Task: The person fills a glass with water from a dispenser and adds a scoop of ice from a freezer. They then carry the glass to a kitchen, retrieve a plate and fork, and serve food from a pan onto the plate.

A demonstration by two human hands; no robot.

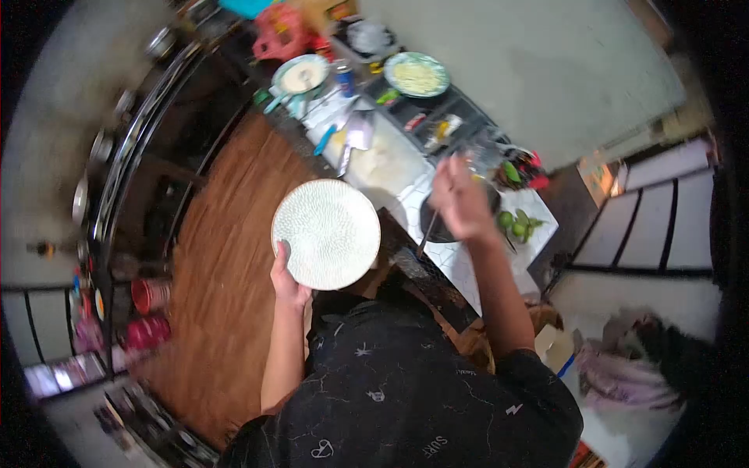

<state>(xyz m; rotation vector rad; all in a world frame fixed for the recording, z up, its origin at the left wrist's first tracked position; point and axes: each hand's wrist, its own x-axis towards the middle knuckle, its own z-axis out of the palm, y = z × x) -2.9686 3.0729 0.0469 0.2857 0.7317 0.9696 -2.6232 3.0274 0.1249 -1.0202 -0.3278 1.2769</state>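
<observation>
My left hand (289, 282) grips the lower left rim of a pale plate (331, 234) with a dimpled pattern, its thumb lying over the face. The plate is held up in front of my body, with nothing on it. My right hand (463, 201) is raised over a dark round vessel (437, 227) on the white counter, and motion smears its fingers. Whether it holds anything, I cannot make out. A thin dark stick (426, 236) slants from near that hand past the vessel's left side. Green limes (512, 224) with leaves lie just right of the vessel.
A cleaver (358, 132) lies on a whitish cutting board (386, 161). Behind are a dark divided tray (462, 111), a plate of pale shreds (417, 75), a bowl of white stuff (303, 76) and a blue can (343, 78). A wooden floor (226, 257) stretches left.
</observation>
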